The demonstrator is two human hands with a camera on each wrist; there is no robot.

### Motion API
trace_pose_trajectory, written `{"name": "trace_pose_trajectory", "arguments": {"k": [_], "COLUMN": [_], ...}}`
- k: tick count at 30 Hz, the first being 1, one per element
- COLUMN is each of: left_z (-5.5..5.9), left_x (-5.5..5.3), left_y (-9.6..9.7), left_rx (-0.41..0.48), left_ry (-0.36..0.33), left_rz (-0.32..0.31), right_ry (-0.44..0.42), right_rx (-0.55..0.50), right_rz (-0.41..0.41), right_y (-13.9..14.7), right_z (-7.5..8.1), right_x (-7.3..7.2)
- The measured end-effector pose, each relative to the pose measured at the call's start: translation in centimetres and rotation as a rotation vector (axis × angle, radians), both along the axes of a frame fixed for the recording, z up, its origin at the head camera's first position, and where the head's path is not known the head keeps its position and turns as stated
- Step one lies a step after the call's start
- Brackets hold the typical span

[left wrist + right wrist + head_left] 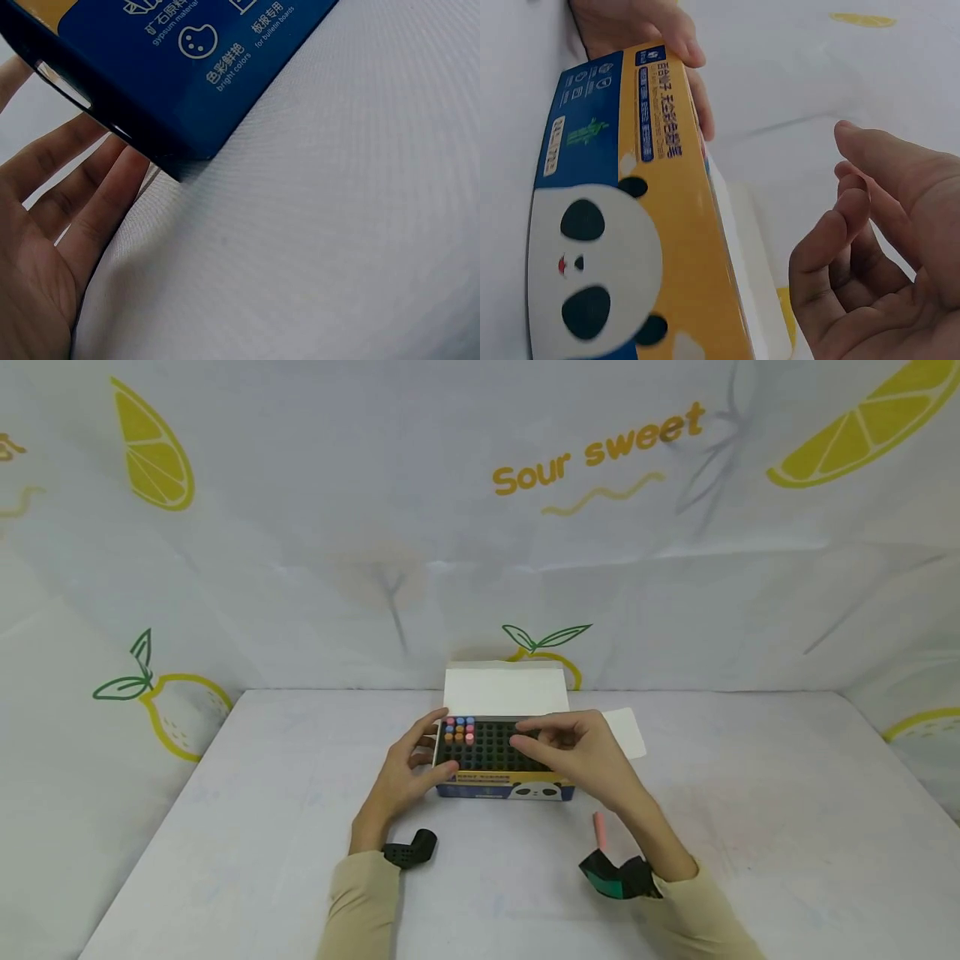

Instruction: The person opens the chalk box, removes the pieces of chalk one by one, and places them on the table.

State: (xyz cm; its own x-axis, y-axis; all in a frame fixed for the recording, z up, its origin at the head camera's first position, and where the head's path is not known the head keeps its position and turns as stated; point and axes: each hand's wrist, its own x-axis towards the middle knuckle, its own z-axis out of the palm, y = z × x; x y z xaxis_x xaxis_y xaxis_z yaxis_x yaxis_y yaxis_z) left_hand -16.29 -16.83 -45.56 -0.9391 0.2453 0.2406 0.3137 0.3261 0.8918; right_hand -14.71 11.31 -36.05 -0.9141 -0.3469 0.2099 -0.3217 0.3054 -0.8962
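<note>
A blue and yellow chalk box (487,791) with a panda face lies on the table, its top turned up. Inside is a black holder with rows of holes (491,752). Several pink, blue and orange chalk sticks (460,729) stand in its back left part. My left hand (397,781) grips the box's left end, thumb on the front edge and fingers along the side. Over the holder's right part hovers my right hand (585,756); in the right wrist view its fingers (817,262) are loosely bent with nothing visible between them.
A pink chalk stick (599,831) lies on the white table (247,827) near my right wrist. The box's white lid (506,689) stands raised at the back, and a white flap (626,732) sticks out to the right. Behind is a lemon-printed cloth (337,527).
</note>
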Motion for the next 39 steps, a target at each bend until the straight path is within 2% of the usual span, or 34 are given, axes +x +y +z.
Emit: {"name": "trace_pose_trajectory", "arguments": {"k": [8,18,28,39], "left_z": [-0.1,-0.1,0.1,0.0], "left_x": [-0.1,0.1,-0.1,-0.1], "left_y": [0.0,-0.4,0.1,0.0], "left_rx": [0.003,0.008,0.004,0.011], "left_ry": [-0.002,0.015,0.001,0.001], "left_rz": [-0.008,-0.007,-0.014,-0.016], "right_ry": [-0.013,0.019,0.078,0.036], "right_rx": [-0.057,-0.005,0.108,0.154], "right_rz": [-0.024,-0.025,-0.069,-0.144], "right_y": [-2.8,-6.3,-6.6,-7.1], "right_z": [-0.4,-1.9,-2.7,-2.6], "right_x": [-1.4,-2.6,-2.7,-2.4]}}
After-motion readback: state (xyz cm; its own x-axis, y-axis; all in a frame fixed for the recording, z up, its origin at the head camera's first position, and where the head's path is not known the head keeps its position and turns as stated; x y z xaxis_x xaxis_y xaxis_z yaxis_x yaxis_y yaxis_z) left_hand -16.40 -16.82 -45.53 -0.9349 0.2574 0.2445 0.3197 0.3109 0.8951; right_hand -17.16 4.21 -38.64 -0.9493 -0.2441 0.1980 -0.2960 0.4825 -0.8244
